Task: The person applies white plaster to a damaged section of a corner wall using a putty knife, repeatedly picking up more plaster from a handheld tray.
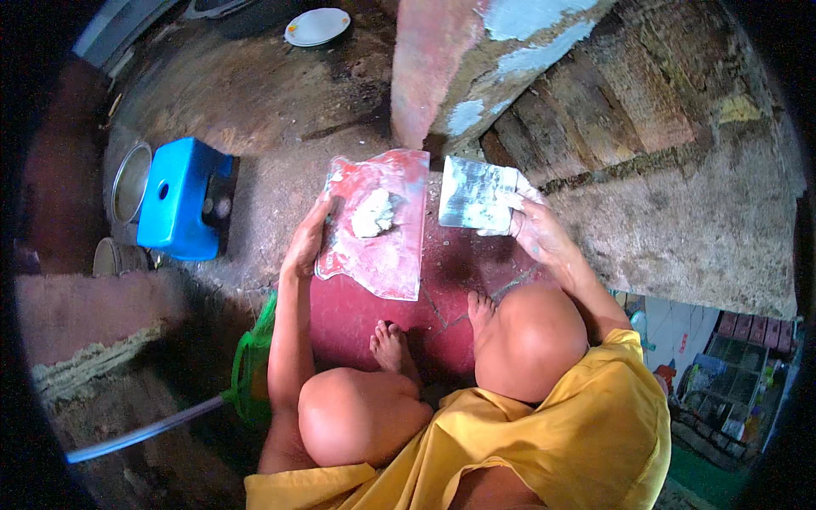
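My left hand [308,238] grips the left edge of a flat red board [406,263], which has ragged edges and white smears. A lump of white putty [372,212] rests near the board's middle. To the right, my right hand [541,228] is closed on a wide putty scraper [472,194]. Its flat blade points left and is streaked with white paste, and a gap separates it from the board. White paste coats several fingers of the right hand. The scraper's handle is hidden by those fingers.
A blue plastic stool [177,200] stands on the left beside a metal basin [131,183]. At the far side lies a white plate [317,27]. A wall corner [433,68] with patchy paint rises just beyond my hands. A green plastic thing [252,374] sits by my left forearm.
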